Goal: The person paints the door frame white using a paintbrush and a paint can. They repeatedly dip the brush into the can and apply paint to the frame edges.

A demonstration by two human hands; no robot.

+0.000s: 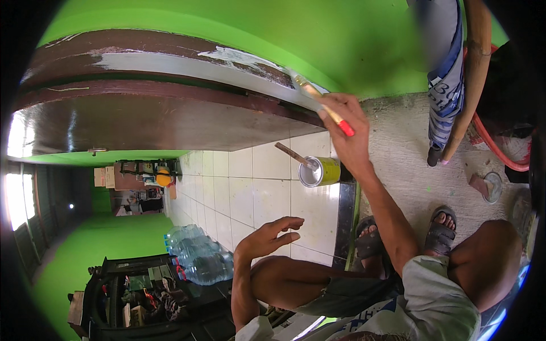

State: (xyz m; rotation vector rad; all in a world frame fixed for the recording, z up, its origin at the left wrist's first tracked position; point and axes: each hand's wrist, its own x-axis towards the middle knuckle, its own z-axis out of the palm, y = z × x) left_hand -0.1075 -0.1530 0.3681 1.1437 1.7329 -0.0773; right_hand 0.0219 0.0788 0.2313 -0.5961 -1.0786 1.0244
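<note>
My right hand (350, 136) grips a paintbrush (307, 87) with a pale handle and red end, its bristles at the white-streaked brown door frame (153, 62) beside the green wall. My left hand (267, 237) is held lower down with fingers apart and loosely bent, holding nothing. Between my hands an open yellow paint can (324, 171) stands on white tiles at the dark threshold, white paint inside and a flat wooden stick (291, 152) leaning out of it.
A brown door (170, 125) stands below the frame. Several water jugs (207, 266) and a dark cluttered cabinet (102, 295) are at lower left. Blue-white rolled material (445, 96), a bamboo pole (472, 102), red hose (512, 162) and small scraper-like tools (486, 187) lie right. My sandaled feet rest near the threshold.
</note>
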